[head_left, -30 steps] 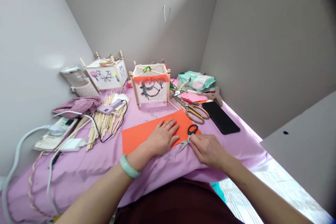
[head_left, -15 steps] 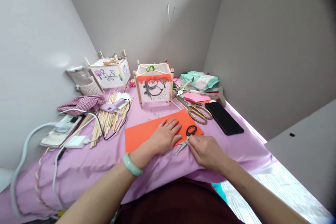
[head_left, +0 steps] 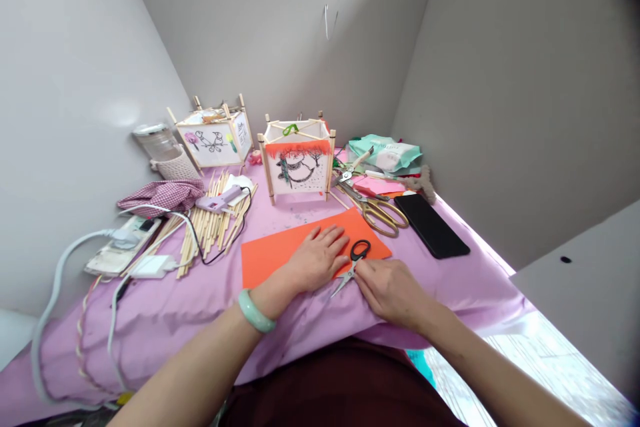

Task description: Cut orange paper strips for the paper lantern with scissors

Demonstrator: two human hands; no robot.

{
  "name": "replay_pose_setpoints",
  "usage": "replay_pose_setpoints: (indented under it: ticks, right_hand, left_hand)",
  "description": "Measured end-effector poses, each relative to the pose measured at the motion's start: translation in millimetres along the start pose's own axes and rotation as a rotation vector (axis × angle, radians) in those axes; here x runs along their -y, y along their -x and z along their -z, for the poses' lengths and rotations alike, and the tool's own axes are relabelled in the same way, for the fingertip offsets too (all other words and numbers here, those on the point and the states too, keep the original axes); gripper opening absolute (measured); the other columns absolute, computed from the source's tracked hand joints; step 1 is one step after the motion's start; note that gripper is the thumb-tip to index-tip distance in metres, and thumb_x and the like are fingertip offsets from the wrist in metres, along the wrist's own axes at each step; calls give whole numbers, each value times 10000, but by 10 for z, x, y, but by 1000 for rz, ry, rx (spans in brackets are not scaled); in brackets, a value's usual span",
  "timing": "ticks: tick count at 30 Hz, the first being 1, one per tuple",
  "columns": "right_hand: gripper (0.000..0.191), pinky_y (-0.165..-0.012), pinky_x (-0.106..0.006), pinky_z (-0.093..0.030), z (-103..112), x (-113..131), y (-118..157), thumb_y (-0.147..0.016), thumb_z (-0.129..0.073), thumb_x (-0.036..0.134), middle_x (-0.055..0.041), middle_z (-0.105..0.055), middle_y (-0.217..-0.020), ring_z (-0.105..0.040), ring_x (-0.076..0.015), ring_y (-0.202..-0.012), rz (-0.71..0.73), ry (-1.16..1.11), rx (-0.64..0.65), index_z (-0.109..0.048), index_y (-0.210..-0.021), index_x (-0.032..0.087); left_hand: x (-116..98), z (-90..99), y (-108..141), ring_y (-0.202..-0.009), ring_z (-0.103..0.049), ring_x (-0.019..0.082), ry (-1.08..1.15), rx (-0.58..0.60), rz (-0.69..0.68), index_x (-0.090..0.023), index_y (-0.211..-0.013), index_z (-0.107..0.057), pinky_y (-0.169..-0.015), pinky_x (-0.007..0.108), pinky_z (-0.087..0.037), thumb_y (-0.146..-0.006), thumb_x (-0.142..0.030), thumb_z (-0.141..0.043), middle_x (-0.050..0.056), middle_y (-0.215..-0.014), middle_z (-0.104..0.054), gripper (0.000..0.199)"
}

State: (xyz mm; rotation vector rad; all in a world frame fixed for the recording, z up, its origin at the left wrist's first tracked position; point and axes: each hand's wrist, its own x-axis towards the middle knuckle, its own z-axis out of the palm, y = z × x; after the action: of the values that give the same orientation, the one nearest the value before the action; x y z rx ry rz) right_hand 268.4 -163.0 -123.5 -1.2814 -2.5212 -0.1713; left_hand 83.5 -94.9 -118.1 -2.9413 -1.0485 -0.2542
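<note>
Orange paper [head_left: 270,253] flat on the pink-purple cloth [head_left: 200,307], near-middle of the table; part of its near edge is under the left hand and wrist, right end partly behind the right hand, so full outline not readable.

Left hand [head_left: 320,257] palm down on the paper, fingers extended and slightly spread, gripping nothing; pale green bangle [head_left: 256,311] on that wrist.

Right hand [head_left: 393,287] at the paper's near right part, fingers curled and closed on small scissors [head_left: 353,268]; one black ring shows on the far side, the other is hidden by the fingers; tips point near-left, past the paper's near edge; blade gap too small to make out; can't tell if they touch paper.

Far right of the paper: gold-handled scissors [head_left: 371,203], pliers [head_left: 346,175] just beyond; blades lost in clutter; dark phone [head_left: 431,227] right of those; wipes pack [head_left: 387,152] farther, print illegible.

Far side, middle: stick frame [head_left: 300,170] with a snowman-like drawing, back panels mostly hidden; second frame [head_left: 210,147] far left, partly covering a jar [head_left: 155,140].

Left: lilac glue gun [head_left: 219,200] lying on loose sticks [head_left: 210,230]; checked cloth [head_left: 161,198] beside; power strip [head_left: 120,250] nearer, cables cut off at the near side.
</note>
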Motion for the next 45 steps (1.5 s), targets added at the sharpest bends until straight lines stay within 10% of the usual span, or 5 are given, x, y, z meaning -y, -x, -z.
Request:
replay_pose_setpoints:
  ticks: [27,45]
  right_hand:
    - [132,-568,-260,-232,19,116,13,-866,-383,165,-6,-548,-655,-451,-112,-563,8,-74,18,-450,-751,167]
    - [152,-546,-266,-209,18,200,-103,-877,-379,166,-7,-544,-651,-452,-110,-553,21,-56,40,-462,-749,162]
  left_hand:
    - [8,37,-3,-1285,-346,204,41,-53,-2,-147,-1262,-461,-1065,389,-243,-934,-407,-243,109,-1373,-424,472]
    - [243,173,457,-1317,-291,222,-17,4,26,-176,-1332,-400,-1087,429,-166,-918,-472,-226,108,-1413,-371,538]
